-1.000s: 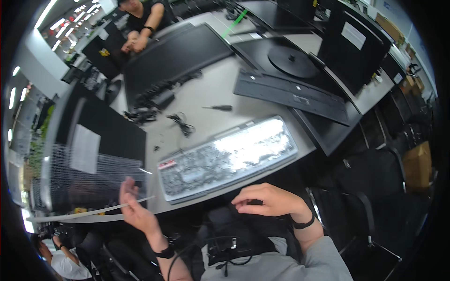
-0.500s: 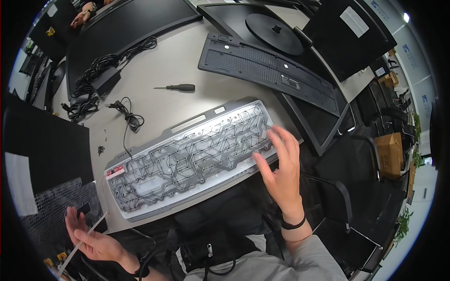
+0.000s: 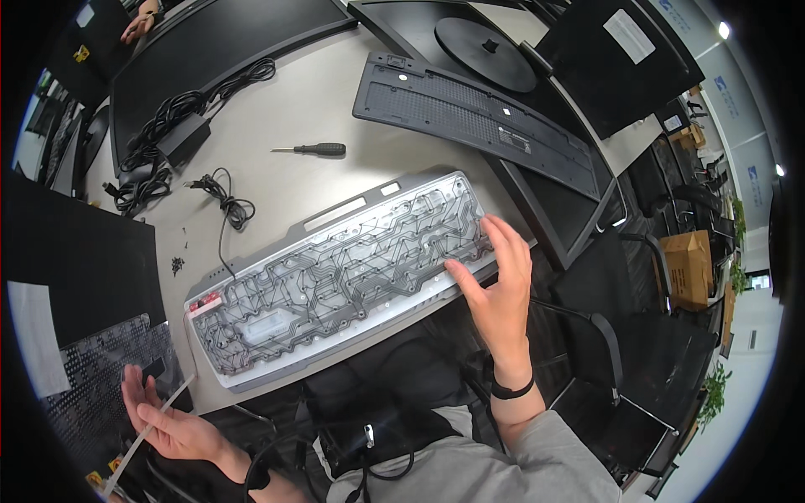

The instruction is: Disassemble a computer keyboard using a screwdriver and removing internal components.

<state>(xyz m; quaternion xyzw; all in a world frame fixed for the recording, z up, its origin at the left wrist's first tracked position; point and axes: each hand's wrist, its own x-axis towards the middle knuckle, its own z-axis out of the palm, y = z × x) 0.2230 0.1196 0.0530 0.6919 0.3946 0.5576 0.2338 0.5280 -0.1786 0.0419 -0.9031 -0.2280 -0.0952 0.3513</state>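
In front of me an opened keyboard (image 3: 251, 356) lies slanted on the table, its clear membrane with dark circuit lines (image 3: 352, 272) uncovered. My right hand (image 3: 501, 272) is over its right end, fingers apart, thumb and fingertips at the membrane's edge. At lower left my left hand (image 3: 172, 423) is closed around a thin pale strip (image 3: 130, 461). A fine wire runs from the strip's upper end to a small red circuit board (image 3: 205, 303) at the keyboard's left end. A dark-patterned sheet (image 3: 109, 360) is behind that hand; whether the hand holds it too I cannot tell.
Beyond the keyboard lie a screwdriver (image 3: 310, 150), a coiled cable (image 3: 231, 205), small screws (image 3: 177, 266) and a black power adapter (image 3: 184, 141). A keyboard back cover (image 3: 470, 117) rests across a monitor (image 3: 549, 214) at right. Another person's hand (image 3: 138, 27) shows far left.
My right hand has come down slightly and its thumb has shifted left along the membrane's near edge. The left hand still holds the strip in nearly the same place. My view has shifted a little.
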